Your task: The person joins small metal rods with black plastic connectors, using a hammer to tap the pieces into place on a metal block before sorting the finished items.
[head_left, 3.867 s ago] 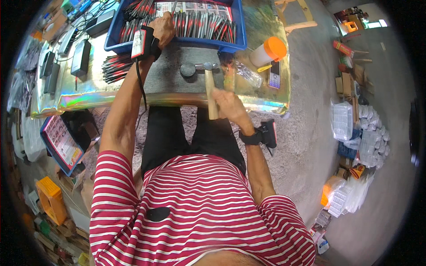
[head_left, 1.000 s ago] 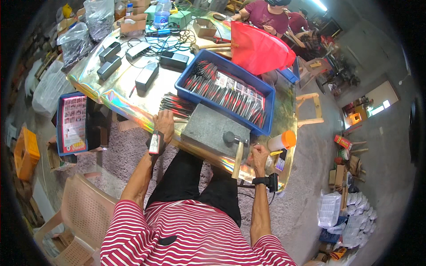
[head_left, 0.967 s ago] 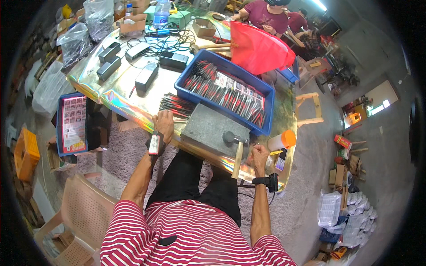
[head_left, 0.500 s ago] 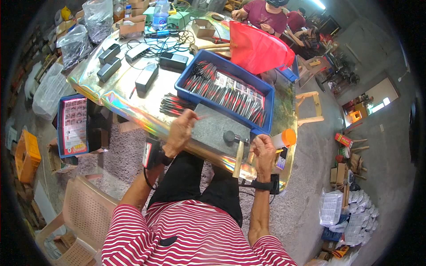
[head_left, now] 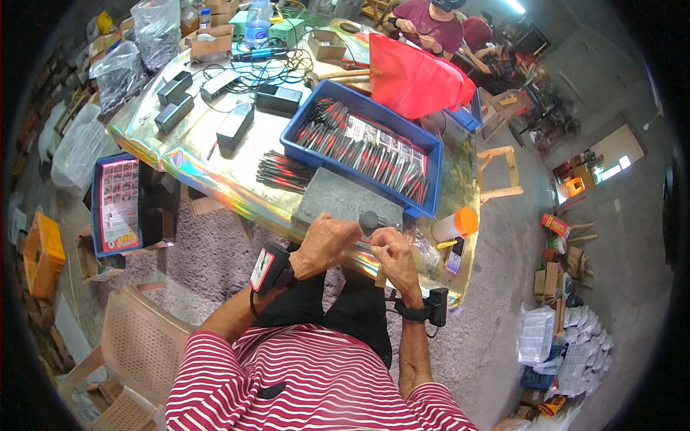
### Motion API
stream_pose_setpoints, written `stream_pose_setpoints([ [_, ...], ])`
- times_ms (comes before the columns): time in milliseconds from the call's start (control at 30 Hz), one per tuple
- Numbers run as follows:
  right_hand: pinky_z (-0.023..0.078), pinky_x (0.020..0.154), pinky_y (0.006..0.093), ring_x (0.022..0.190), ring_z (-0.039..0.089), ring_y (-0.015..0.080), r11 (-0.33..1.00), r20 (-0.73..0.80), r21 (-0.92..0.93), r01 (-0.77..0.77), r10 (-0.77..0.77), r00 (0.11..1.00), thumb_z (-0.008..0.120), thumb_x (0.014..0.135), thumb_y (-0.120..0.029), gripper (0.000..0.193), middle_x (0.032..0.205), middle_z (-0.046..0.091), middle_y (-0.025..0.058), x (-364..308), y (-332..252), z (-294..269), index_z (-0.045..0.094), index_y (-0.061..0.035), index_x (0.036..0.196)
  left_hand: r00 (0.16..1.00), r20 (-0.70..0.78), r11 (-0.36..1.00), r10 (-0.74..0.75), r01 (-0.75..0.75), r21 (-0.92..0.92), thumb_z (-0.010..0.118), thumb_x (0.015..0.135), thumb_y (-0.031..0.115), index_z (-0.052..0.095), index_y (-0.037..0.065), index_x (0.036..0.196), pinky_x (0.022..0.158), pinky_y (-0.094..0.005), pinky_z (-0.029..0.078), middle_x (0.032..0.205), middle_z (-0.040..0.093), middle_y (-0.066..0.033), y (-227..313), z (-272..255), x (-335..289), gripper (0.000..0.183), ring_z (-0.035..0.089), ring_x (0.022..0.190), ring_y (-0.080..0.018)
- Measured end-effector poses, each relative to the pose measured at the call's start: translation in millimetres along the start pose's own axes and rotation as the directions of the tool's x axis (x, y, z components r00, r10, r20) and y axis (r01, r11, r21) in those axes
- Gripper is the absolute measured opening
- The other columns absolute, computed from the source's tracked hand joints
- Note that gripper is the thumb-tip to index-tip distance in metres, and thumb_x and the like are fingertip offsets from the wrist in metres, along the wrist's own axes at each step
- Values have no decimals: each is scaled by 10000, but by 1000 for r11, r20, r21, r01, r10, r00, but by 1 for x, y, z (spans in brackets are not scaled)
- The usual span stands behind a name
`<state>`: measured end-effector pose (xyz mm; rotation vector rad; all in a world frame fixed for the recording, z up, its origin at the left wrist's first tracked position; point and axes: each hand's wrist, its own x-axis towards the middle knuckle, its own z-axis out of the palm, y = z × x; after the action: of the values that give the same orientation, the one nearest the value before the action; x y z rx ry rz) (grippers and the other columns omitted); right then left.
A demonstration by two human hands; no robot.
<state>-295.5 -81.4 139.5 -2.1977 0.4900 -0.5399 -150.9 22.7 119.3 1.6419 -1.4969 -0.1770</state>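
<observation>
My left hand [head_left: 327,246] is closed in a pinch on a thin red piece [head_left: 364,241], small and hard to make out. Close beside it, my right hand [head_left: 394,260] is also pinched, its fingertips at the red piece's other end; what it holds is hidden. Just beyond the fingers, a hammer [head_left: 369,221] with a black head lies on a grey stone slab [head_left: 330,195], its wooden handle mostly covered by my right hand. A pile of slim black-and-red pieces [head_left: 282,172] sits left of the slab. Many similar pieces stand in a blue bin [head_left: 305,149].
An orange-lidded jar [head_left: 460,225] and a clear plastic bag [head_left: 424,248] are at right. Black boxes [head_left: 236,126] and tangled cables [head_left: 277,72] occupy the far left of the table. Beyond the bin are a red sheet [head_left: 417,79] and a co-worker [head_left: 429,25].
My left hand has moved right and nearer me with the red piece. My right hand has come left, so the two now almost meet in front of the hammer head.
</observation>
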Motion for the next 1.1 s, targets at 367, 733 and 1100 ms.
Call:
stream_pose_setpoints([
  [367,407,675,248,762,498,129,948,63,280,-151,139,988,516,742,-29,49,800,517,60,-7,4,2,501,18,743,987,73,898,-141,159,-410,587,732,41,526,18,922,561,-271,452,679,590,-84,2,-11,7,201,573,622,-153],
  [733,401,689,265,780,509,187,998,-214,17,53,-48,976,516,726,21,31,801,519,94,-1,-12,26,494,12,744,895,155,366,-419,322,-873,564,804,147,561,2,859,526,-196,421,713,568,-18,10,13,0,155,503,593,-55],
  [1100,388,526,205,604,478,77,912,-260,350,-215,315,913,532,777,-86,105,690,546,36,9,-29,10,548,17,787,837,340,-71,-428,344,-936,493,844,156,558,0,843,647,-247,486,761,590,-67,-4,2,2,169,560,668,-119],
])
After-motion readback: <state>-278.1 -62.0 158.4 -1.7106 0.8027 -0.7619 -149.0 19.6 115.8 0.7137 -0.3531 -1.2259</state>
